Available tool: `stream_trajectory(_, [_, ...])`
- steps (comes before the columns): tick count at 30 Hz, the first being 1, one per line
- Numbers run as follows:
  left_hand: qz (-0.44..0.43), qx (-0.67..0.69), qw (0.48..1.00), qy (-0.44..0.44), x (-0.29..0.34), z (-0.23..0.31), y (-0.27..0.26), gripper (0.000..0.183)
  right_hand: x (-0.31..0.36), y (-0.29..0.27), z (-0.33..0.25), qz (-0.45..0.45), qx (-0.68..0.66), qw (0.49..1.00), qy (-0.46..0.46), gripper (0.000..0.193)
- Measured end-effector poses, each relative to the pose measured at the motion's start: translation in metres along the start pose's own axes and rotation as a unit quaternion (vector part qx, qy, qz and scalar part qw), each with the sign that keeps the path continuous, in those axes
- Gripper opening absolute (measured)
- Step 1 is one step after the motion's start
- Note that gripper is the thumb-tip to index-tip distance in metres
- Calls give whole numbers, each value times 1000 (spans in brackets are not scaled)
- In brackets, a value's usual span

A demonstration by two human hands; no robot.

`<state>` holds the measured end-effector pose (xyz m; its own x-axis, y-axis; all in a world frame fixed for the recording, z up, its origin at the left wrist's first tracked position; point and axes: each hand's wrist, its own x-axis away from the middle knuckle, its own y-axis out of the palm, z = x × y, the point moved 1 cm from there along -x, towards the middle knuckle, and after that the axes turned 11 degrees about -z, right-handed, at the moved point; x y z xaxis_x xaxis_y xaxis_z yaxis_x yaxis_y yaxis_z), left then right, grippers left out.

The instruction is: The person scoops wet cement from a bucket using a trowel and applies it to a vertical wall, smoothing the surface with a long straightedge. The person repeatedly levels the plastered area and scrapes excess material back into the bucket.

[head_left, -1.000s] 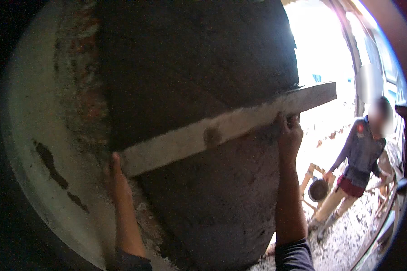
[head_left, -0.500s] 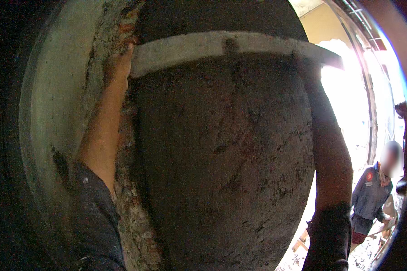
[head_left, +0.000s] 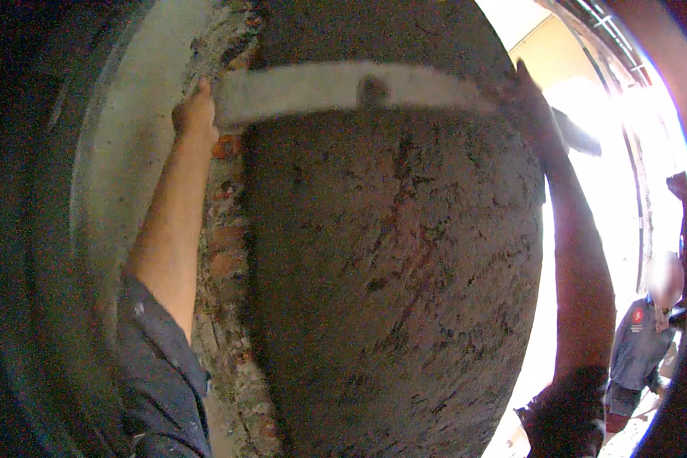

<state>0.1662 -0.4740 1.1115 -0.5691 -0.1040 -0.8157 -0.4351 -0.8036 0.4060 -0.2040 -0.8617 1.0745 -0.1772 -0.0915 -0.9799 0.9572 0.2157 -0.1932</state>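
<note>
Up top, both hands grip a long pale grey straightedge board (head_left: 343, 88), mortar-smeared, lying nearly level across the upper part of the frame. Left hand (head_left: 195, 114), upper left, is clenched round the board's left end, fingers wrapped on it. Right hand (head_left: 530, 103), upper right, sits at the other end against the glare; it looks closed on the board, but its fingers are too dark to read well.

Board is pressed flat on the rough dark grey wet plaster face (head_left: 389, 290) that fills the centre of the frame, w/ scratch marks and reddish patches showing through. Left of the plaster runs a strip of bare red brick and crumbly mortar (head_left: 221, 252), then a smooth pale wall (head_left: 130, 168) at far left. Lower right, another person in a blue-grey top (head_left: 637, 343) stands well apart in the bright opening.

Risks, as I judge: arms are stretched high, so uneven pressure could tilt the board and gouge soft plaster; a slip at the mortar-slick ends could drop it; loose mix may fall onto the face.
</note>
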Motion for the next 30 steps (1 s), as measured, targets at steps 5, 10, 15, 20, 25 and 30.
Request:
stream_trajectory(5, [-37, -35, 998, -25, 131, -40, -35, 57, 248, 51, -45, 117, 258, 958, 29, 83])
stream_trajectory(10, [-140, -173, 975, -3, 265, -41, -29, 43, 480, 89, -118, 131, 94, 985, 67, 65])
stream_trajectory(15, [-304, -272, 913, 7, 372, -68, -5, 36, 660, 94, -187, -42, 47, 954, 293, 66])
stream_trajectory(20, [-411, -323, 851, -49, 478, -85, -14, 21, 845, 41, -258, -257, 47, 793, 550, 37])
stream_trajectory(25, [-477, -309, 820, -63, 575, -111, -30, 7, 1039, -21, -347, -532, -69, 418, 733, 28])
stream_trajectory(30, [-535, -328, 770, -116, 667, -111, -64, 16, 1152, -65, -443, -471, -343, 107, 806, 24])
